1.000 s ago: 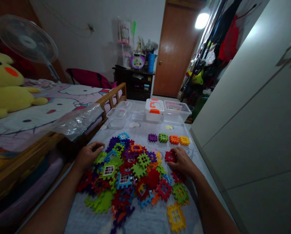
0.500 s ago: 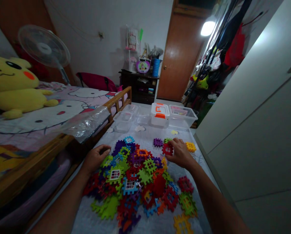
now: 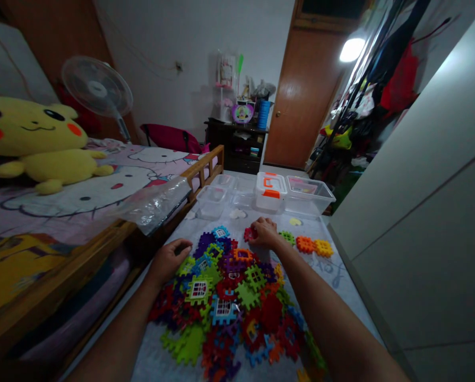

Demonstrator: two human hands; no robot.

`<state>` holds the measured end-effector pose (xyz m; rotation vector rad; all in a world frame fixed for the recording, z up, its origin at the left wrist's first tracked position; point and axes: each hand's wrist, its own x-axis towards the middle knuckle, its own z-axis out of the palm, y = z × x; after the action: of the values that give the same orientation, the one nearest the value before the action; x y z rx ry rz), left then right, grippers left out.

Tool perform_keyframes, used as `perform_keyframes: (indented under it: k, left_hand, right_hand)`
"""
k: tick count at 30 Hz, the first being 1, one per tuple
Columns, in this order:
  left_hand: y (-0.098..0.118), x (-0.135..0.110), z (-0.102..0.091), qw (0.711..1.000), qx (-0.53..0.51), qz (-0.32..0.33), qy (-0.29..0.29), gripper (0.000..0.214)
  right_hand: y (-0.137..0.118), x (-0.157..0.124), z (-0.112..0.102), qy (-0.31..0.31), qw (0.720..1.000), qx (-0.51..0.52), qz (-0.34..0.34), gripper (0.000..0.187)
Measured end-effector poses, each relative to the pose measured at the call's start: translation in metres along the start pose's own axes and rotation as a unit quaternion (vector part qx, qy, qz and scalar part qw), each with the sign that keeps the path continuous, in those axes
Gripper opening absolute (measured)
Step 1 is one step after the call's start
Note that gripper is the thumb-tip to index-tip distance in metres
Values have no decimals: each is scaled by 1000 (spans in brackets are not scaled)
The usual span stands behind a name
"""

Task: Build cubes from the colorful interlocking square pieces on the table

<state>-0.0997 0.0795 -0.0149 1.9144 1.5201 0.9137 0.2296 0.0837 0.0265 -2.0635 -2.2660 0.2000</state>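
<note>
My right hand point(image 3: 266, 233) is closed on a red interlocking block point(image 3: 249, 234), low over the table behind the pile. Right of that hand, a green block point(image 3: 287, 237), an orange block point(image 3: 304, 244) and a yellow block point(image 3: 324, 248) form a row. At the pile's left edge my left hand point(image 3: 172, 260) rests with thumb and fingers apart, holding nothing. Between my arms lies a heap of notched plastic blocks, among them a light-blue window block point(image 3: 223, 309), a lime window block point(image 3: 199, 289) and an orange frame block point(image 3: 243, 255). My right forearm hides part of the heap's right side.
Clear plastic bins point(image 3: 211, 202) and a lidded box with orange latches point(image 3: 270, 193) stand along the table's far end. A wooden bed rail point(image 3: 205, 164) borders the left side, a pale cabinet point(image 3: 412, 212) the right. A yellow plush toy point(image 3: 58, 164) sits on the bed.
My right hand has moved left with the red block, away from the green block. The orange block, hidden before, now shows. My left hand stays by the heap; the view has turned slightly left.
</note>
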Motion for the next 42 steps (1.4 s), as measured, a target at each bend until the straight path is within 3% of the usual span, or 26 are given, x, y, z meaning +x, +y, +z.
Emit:
perform_keyframes:
  k: [9,17,21,23,27,31,37,42]
  left_hand:
    - [-2,0,0,1000,2,5,-3,38]
    - [-5,0,0,1000,8,1,-8,39]
    - [-6,1,1,1000,3,3,-9,40]
    - [-6,1,1,1000,2,-1,-12,41]
    - [-4,1,0,1000,9,-4,-9,41]
    - [-3,1,0,1000,7,5,-2,39]
    - [2,0,-2,1000,15,-3,0,41]
    - [3,1,-3,1000,20,-3,-3,40]
  right_hand:
    - [2,3,-4,-27,1000,-4,-12,40]
    - [-4,2,-3,-12,999,27,-11,41]
    - [7,-3,-22,22,998,65,5,62]
    - [19,-12,-38,51,995,86,13,60]
    - [51,-48,-62,95,988,117,16,48]
    - [79,-103,-62,96,973,209,-4,35]
    - [96,-186,-47,-21,977,201,68,36]
    - [81,-219,-37,-103,973,192,73,29]
